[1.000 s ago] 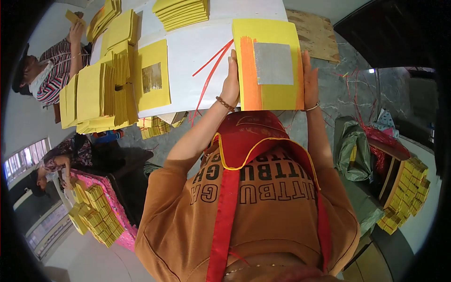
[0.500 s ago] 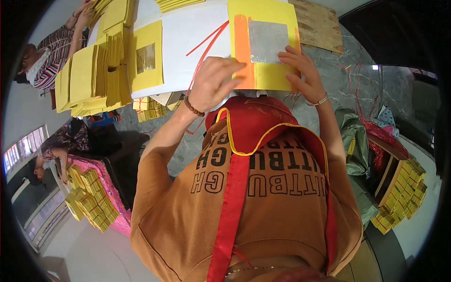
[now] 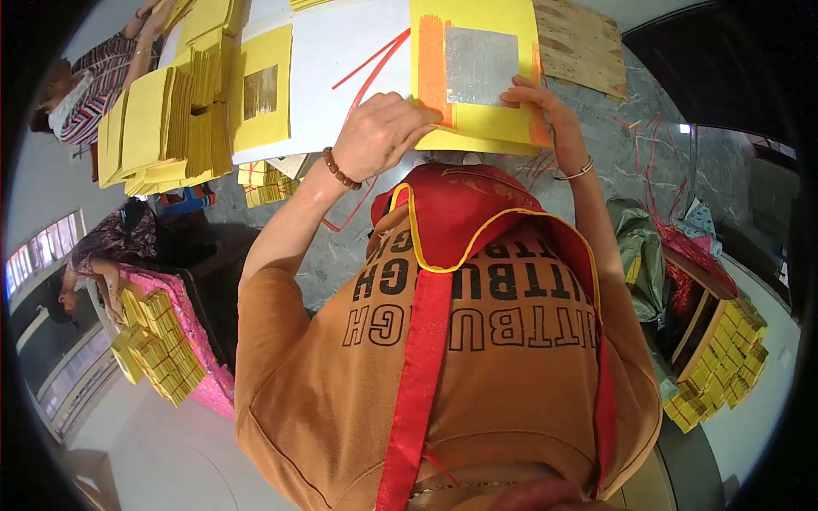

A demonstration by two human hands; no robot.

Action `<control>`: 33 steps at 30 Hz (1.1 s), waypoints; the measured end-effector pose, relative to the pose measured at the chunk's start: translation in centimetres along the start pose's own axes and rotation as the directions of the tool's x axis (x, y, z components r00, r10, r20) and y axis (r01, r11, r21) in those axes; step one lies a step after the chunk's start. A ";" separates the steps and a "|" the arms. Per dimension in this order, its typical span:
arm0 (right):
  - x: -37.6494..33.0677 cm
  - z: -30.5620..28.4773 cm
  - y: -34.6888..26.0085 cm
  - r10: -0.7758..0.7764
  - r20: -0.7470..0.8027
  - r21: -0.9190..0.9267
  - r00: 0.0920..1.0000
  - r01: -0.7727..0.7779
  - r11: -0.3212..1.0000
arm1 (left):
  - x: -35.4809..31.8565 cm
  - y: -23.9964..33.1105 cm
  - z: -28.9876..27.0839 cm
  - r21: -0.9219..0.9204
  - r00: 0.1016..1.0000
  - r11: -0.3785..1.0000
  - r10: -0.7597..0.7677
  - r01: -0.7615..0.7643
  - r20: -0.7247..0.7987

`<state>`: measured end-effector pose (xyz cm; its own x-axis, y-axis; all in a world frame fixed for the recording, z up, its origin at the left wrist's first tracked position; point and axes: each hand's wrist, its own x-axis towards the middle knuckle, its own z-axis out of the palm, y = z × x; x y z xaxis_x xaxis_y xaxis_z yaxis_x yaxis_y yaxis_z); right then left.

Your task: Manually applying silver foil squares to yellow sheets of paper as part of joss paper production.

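In front of me on the table lies a yellow paper sheet (image 3: 486,136) with an orange strip (image 3: 432,64) and a silver square (image 3: 481,66). My left hand (image 3: 388,126) pinches its near left edge, and that near edge bends upward. My right hand (image 3: 552,111) rests at the sheet's right side, fingers stretched over the edge of the silver square, its thumb hidden. Thin red strips (image 3: 375,72) lie left of the sheet and hang past my left wrist. Farther left is another yellow sheet (image 3: 277,123) with a gold square.
Stacks of folded yellow paper (image 3: 149,128) fill the left of the white table (image 3: 324,60). A plywood board (image 3: 579,47) lies beyond the sheet's right side. Two other people work at left, one by a pink-covered table (image 3: 192,328). Yellow bundles (image 3: 724,366) sit at right.
My left hand has closed on the sheet's near left edge, which now lifts. My right hand's fingers have shifted slightly up over the silver square.
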<state>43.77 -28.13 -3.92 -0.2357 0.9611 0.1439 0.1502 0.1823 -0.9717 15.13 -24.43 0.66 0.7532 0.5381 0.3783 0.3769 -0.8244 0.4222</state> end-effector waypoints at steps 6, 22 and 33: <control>-0.7 0.8 -0.4 -0.077 -0.060 0.020 0.995 0.078 0.997 | -0.1 0.2 0.5 -0.111 0.993 0.988 -0.112 0.109 -0.019; -1.1 0.9 0.1 -0.226 0.022 -0.259 0.974 0.224 0.940 | -0.6 0.4 0.7 -0.160 0.994 0.981 -0.110 0.107 -0.007; -2.2 0.6 0.5 -0.228 -0.015 -0.376 0.974 0.206 0.903 | -1.4 1.1 1.1 -0.166 0.996 0.984 -0.079 0.070 -0.050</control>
<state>43.81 -30.29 -4.83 -0.2496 0.8972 0.3644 0.4483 0.4407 -0.7777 15.07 -26.23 -0.28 0.6929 0.6099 0.3845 0.3342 -0.7442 0.5783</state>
